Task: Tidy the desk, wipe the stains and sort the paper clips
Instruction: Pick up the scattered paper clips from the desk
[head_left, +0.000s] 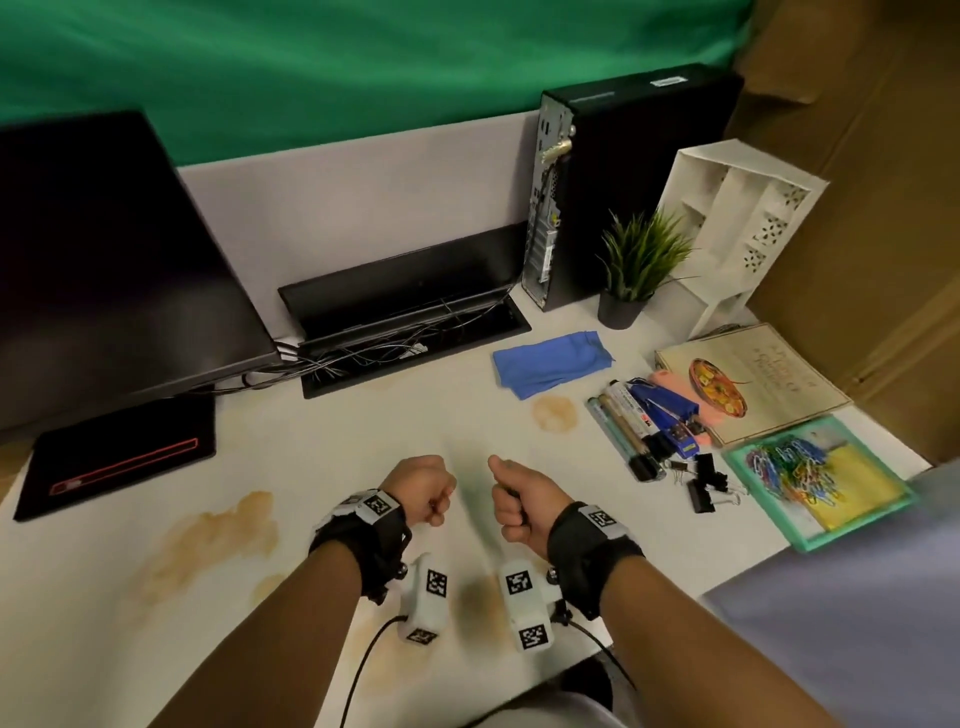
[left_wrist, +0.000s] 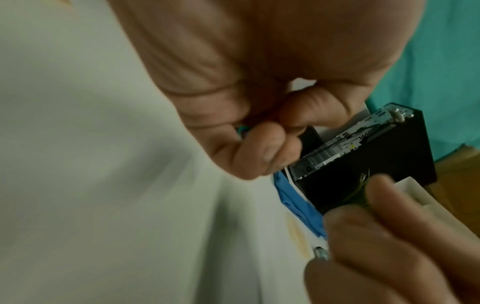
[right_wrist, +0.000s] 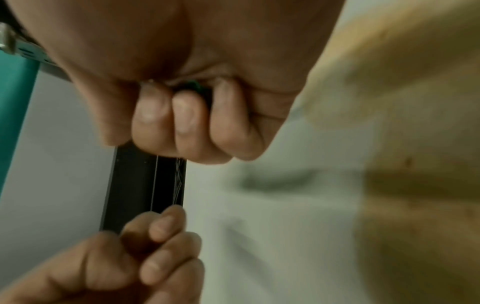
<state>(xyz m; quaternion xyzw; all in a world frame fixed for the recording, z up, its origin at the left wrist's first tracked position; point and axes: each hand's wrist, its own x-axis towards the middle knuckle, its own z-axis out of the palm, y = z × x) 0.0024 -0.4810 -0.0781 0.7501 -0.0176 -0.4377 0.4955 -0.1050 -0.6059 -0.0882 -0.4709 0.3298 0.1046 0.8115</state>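
Note:
Both hands hover as fists over the middle of the white desk (head_left: 363, 431), a small gap between them. My left hand (head_left: 426, 493) is curled tight; in the left wrist view a small teal-blue bit (left_wrist: 241, 130), seemingly a paper clip, shows between its fingers. My right hand (head_left: 519, 506) is curled too, with a green bit (right_wrist: 194, 84) peeking out of the fist. A heap of coloured paper clips (head_left: 795, 470) lies in a green-rimmed tray (head_left: 810, 540) at the right. A blue cloth (head_left: 550, 361) lies beyond a round brown stain (head_left: 555, 413). A larger stain (head_left: 218, 535) spreads at the left.
Markers (head_left: 623, 426), a blue stapler (head_left: 670, 415) and black binder clips (head_left: 706, 480) lie right of the hands, beside a book (head_left: 753, 379). Behind stand a potted plant (head_left: 634, 270), a white organiser (head_left: 737, 228), a black computer (head_left: 623, 182), an open cable well (head_left: 415, 332) and a monitor (head_left: 104, 260).

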